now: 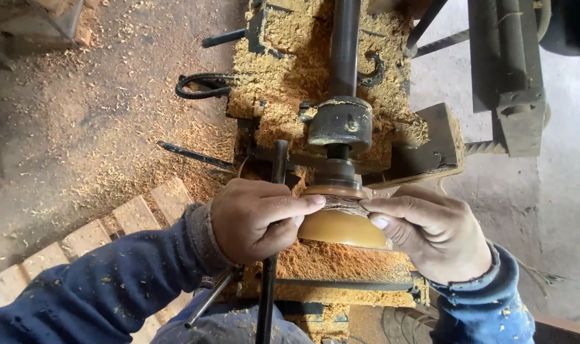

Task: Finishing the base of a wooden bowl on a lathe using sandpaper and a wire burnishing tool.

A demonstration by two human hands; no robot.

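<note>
Both hands' fingers [315, 201] pinch wooden bowl [342, 226], axis along lathe spindle [344, 44].

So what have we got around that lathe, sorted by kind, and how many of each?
Hands: 2, the left hand and the right hand, both pinching a brown strip against the workpiece
Rounded yellow-brown wooden workpieces: 1
Brown strips: 1
Dark metal spindle housings: 1
Long dark metal rods: 1
Wooden slat pallets: 1
Total: 7

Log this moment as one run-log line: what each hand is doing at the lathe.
left hand: fingertips on strip | right hand: pinching strip's other end | strip: across wooden bowl | lathe: covered in sawdust
</note>
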